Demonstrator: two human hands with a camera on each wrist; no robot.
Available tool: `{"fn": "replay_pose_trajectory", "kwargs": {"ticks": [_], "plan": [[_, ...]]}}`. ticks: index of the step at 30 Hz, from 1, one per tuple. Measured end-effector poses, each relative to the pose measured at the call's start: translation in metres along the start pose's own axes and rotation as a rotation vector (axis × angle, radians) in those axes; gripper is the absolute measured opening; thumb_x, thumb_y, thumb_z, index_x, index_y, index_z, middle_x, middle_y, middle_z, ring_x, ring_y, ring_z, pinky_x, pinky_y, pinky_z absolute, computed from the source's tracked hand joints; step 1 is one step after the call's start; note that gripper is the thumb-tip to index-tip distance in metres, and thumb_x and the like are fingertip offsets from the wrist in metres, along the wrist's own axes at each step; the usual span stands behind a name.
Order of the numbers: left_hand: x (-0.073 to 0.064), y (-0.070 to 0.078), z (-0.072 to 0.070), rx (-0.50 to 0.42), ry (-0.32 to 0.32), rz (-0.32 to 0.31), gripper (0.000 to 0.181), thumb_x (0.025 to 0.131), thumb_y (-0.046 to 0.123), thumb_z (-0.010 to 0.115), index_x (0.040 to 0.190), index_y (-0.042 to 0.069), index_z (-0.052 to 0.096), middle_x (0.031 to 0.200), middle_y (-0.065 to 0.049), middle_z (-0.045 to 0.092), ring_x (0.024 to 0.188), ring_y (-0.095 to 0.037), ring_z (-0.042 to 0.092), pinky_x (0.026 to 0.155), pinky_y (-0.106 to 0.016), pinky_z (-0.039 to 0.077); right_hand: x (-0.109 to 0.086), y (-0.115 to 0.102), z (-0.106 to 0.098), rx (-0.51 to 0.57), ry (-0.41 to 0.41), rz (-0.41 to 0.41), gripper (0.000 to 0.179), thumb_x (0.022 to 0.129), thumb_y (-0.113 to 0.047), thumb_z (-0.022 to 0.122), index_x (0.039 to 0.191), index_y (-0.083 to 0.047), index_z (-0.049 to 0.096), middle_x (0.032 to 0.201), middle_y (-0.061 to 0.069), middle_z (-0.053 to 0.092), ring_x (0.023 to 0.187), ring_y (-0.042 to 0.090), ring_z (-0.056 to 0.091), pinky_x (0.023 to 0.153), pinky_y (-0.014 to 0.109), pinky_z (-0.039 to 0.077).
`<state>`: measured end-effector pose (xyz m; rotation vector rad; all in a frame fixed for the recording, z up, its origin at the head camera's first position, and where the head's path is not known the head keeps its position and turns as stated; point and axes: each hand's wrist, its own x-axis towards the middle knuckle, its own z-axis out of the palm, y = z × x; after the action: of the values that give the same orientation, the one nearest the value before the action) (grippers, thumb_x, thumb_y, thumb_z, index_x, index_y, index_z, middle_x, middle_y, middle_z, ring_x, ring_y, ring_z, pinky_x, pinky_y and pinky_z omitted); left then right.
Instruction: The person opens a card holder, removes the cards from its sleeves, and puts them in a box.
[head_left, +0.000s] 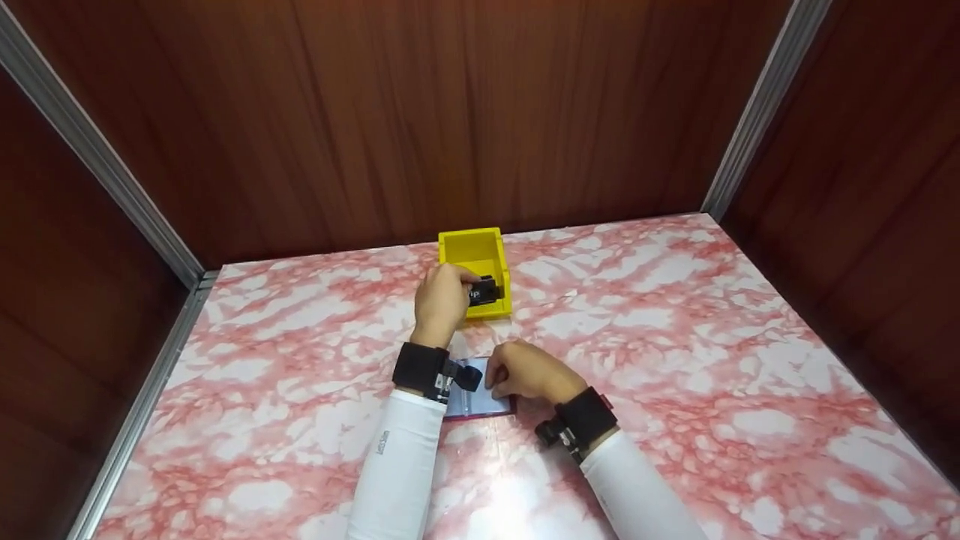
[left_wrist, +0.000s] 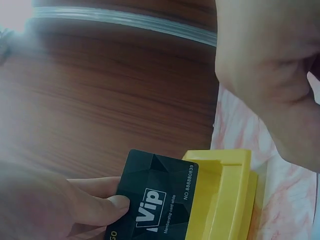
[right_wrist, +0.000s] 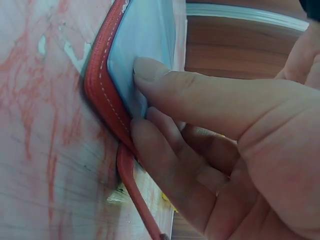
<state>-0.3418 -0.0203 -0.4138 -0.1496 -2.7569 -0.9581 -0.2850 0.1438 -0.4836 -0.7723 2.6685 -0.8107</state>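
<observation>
My left hand (head_left: 441, 300) pinches a black membership card (left_wrist: 172, 185) marked "Vip" between thumb and fingers. In the head view the card overlaps the front part of a yellow plastic bin (head_left: 471, 244). Nearer to me, a red stitched card holder (right_wrist: 100, 80) lies opened on the table, with a strap (right_wrist: 135, 195) at its corner. Thumb and forefinger of my right hand (head_left: 534, 373) pinch the corner of its clear bluish plastic sleeves (right_wrist: 142, 45). The left wrist hides part of the holder in the head view.
The table (head_left: 285, 420) has a red-and-white marbled top. Brown wood-grain panels (head_left: 390, 127) with metal corner posts (head_left: 765, 105) stand at the back and sides. The bin sits near the back panel.
</observation>
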Motion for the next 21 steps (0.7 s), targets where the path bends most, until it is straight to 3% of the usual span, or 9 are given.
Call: {"fn": "replay_pose_trajectory", "kwargs": {"ticks": [9,21], "plan": [[0.014,-0.004,0.013,0.028,0.066,0.039,0.025,0.099,0.001,0.070,0.110,0.014,0.088,0.115,-0.012,0.084,0.111,-0.037,0.079,0.097,-0.050,0.062,0.001,0.000,-0.003,-0.022,0.014,-0.036,0.010,0.085,-0.003,0.088,0.093,-0.008,0.084,0.088,0.006,0.080,0.076,0.007,0.062,0.074,0.026,0.055],[0.022,-0.012,0.029,0.098,0.066,0.064,0.026,0.100,0.002,0.067,0.110,0.015,0.087,0.114,-0.010,0.085,0.107,-0.038,0.078,0.094,-0.051,0.060,0.001,0.001,0.000,-0.017,0.013,-0.045,0.010,0.085,-0.005,0.089,0.093,-0.008,0.085,0.088,0.006,0.081,0.074,0.005,0.063,0.072,0.023,0.054]]}}
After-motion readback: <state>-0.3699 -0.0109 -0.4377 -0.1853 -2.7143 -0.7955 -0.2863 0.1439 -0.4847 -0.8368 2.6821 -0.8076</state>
